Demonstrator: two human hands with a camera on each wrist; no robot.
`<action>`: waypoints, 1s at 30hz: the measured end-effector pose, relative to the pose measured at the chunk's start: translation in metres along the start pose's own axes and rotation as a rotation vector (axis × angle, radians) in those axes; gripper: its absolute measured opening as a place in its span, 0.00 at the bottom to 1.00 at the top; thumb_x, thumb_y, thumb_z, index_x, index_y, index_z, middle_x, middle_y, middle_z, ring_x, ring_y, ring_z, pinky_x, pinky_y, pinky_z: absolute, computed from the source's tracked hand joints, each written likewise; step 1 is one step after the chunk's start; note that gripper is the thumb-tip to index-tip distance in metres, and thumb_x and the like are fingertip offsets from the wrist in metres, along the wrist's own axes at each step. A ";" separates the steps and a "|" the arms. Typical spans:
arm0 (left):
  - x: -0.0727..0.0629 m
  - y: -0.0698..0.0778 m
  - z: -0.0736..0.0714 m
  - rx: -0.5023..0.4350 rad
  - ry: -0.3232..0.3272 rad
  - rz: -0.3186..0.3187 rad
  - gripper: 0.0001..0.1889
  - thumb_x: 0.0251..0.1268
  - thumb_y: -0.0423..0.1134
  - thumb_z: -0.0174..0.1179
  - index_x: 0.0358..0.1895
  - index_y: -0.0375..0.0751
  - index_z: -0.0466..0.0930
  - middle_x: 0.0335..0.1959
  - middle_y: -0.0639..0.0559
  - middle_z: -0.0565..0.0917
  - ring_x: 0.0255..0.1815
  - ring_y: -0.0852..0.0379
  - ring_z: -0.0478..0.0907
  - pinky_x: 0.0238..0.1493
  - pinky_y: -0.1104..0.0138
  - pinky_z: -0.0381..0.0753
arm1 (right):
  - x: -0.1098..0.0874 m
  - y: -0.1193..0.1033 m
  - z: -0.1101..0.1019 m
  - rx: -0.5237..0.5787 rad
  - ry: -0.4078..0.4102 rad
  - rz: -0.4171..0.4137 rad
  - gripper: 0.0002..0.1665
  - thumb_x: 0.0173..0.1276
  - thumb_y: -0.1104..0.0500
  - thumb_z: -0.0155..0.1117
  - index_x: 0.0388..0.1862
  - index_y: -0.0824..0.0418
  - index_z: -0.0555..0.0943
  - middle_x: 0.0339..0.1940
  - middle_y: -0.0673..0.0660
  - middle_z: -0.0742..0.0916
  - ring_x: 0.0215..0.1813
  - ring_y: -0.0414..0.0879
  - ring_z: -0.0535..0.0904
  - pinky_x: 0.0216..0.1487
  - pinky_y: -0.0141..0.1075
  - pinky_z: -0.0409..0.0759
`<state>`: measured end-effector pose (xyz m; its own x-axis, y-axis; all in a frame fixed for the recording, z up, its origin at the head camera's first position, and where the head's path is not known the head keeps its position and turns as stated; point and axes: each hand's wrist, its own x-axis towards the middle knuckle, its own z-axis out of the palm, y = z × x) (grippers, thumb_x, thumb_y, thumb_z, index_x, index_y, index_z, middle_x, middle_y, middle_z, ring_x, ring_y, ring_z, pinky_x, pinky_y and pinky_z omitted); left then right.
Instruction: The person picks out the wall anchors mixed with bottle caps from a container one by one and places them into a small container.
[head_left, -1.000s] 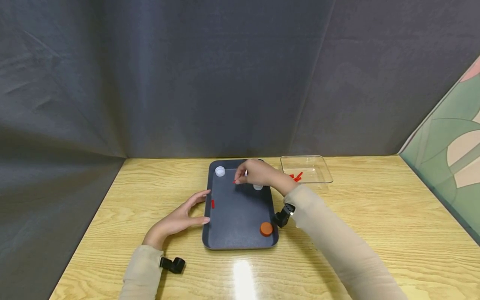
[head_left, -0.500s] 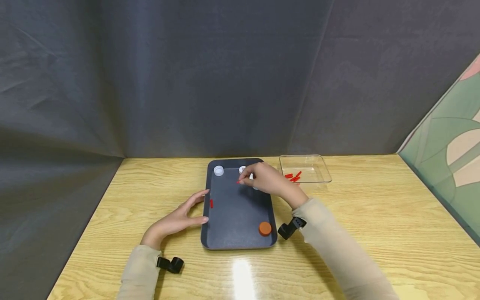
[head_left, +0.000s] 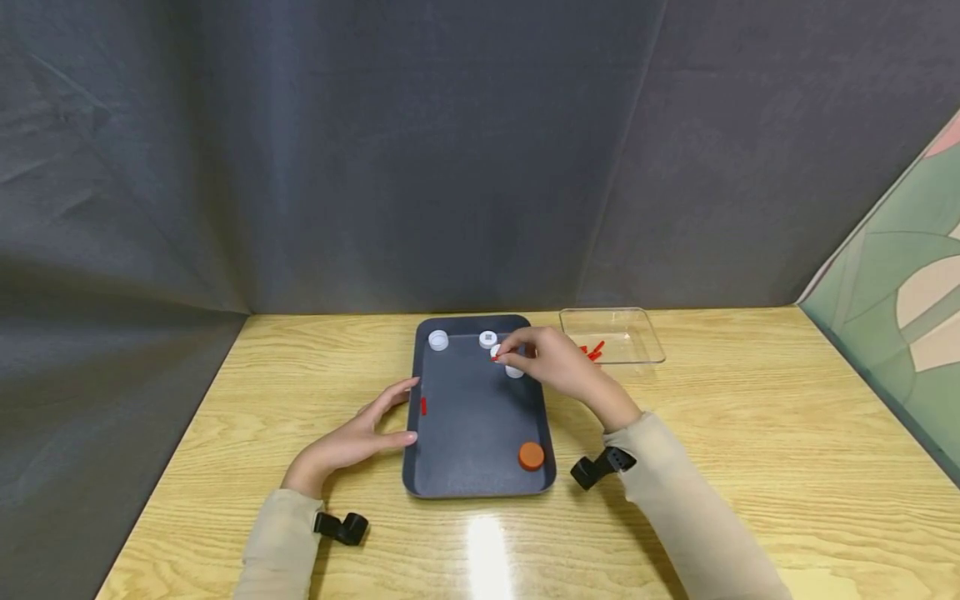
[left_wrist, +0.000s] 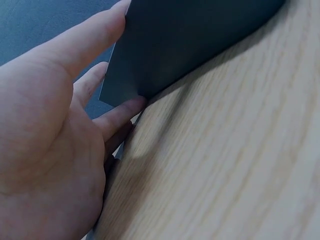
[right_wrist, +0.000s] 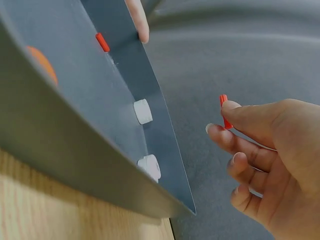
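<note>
My right hand (head_left: 551, 358) pinches a small red wall plug (right_wrist: 223, 99) between thumb and index finger, the other fingers loosely bent. In the head view it hovers above the tray's back right part, overlapping a white container (head_left: 514, 372), partly hidden by the fingers. Beside that stands a white cap (head_left: 487, 339) with a dark mark on top. My left hand (head_left: 360, 432) lies at the left rim of the dark grey tray (head_left: 480, 442), thumb and fingers spread, fingertips touching the edge. Another red wall plug (head_left: 423, 406) lies inside the tray along that rim.
An upturned white cap (head_left: 438, 340) is in the tray's back left corner, and an orange lid (head_left: 531, 456) in the front right. A clear plastic box (head_left: 637, 337) with several red plugs stands right of the tray. A grey curtain (head_left: 450, 167) closes off the back.
My right hand has shifted right with the red wall plug, from the tray's back middle to over the white container, uncovering the marked cap. The left hand stays at the rim.
</note>
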<state>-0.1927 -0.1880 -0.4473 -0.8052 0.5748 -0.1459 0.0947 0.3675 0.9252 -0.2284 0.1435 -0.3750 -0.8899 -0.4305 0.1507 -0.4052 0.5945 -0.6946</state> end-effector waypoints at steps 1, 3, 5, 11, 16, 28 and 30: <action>0.000 0.000 0.000 -0.002 0.000 0.002 0.42 0.68 0.45 0.65 0.79 0.60 0.49 0.78 0.43 0.54 0.78 0.42 0.47 0.72 0.38 0.42 | -0.001 0.001 -0.001 0.004 0.012 -0.003 0.04 0.68 0.59 0.69 0.38 0.58 0.88 0.34 0.48 0.86 0.28 0.44 0.74 0.28 0.34 0.72; 0.000 0.000 0.000 -0.001 0.001 -0.002 0.42 0.68 0.45 0.64 0.79 0.60 0.49 0.78 0.43 0.53 0.78 0.42 0.47 0.72 0.37 0.42 | -0.004 0.004 -0.001 0.018 0.030 -0.002 0.04 0.68 0.60 0.69 0.38 0.59 0.88 0.33 0.48 0.86 0.29 0.45 0.75 0.28 0.34 0.72; 0.000 0.000 0.000 0.006 0.003 -0.006 0.42 0.68 0.45 0.64 0.79 0.61 0.49 0.78 0.42 0.53 0.78 0.41 0.47 0.72 0.37 0.42 | -0.006 0.007 -0.002 0.021 0.045 -0.001 0.04 0.68 0.60 0.69 0.38 0.60 0.88 0.32 0.48 0.86 0.30 0.47 0.76 0.29 0.34 0.72; -0.001 0.002 -0.003 0.030 0.007 -0.013 0.42 0.68 0.46 0.64 0.80 0.61 0.48 0.78 0.41 0.53 0.78 0.40 0.46 0.71 0.35 0.42 | -0.012 0.008 -0.007 0.019 0.105 0.020 0.03 0.68 0.60 0.69 0.38 0.58 0.88 0.32 0.48 0.85 0.31 0.47 0.75 0.29 0.36 0.71; 0.000 0.004 -0.003 0.020 0.004 -0.014 0.42 0.68 0.46 0.64 0.80 0.61 0.48 0.78 0.42 0.53 0.78 0.41 0.47 0.72 0.37 0.43 | -0.018 0.011 -0.014 0.006 0.151 0.029 0.04 0.67 0.58 0.70 0.39 0.57 0.88 0.34 0.49 0.86 0.31 0.47 0.74 0.31 0.36 0.71; 0.000 0.002 -0.001 0.006 -0.007 -0.020 0.42 0.68 0.45 0.64 0.79 0.61 0.48 0.78 0.43 0.53 0.78 0.42 0.46 0.72 0.38 0.43 | -0.034 0.027 -0.040 0.019 0.179 0.145 0.08 0.70 0.58 0.67 0.41 0.61 0.87 0.25 0.60 0.84 0.24 0.52 0.77 0.22 0.35 0.74; 0.000 0.001 -0.001 0.007 -0.008 -0.017 0.42 0.68 0.45 0.64 0.80 0.61 0.48 0.78 0.43 0.53 0.78 0.42 0.46 0.72 0.38 0.43 | -0.036 0.029 -0.045 0.008 0.187 0.149 0.08 0.70 0.58 0.67 0.42 0.62 0.87 0.27 0.61 0.85 0.26 0.53 0.77 0.23 0.34 0.74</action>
<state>-0.1928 -0.1883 -0.4459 -0.8019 0.5744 -0.1642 0.0851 0.3819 0.9203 -0.2175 0.2068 -0.3694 -0.9635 -0.2043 0.1729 -0.2650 0.6364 -0.7244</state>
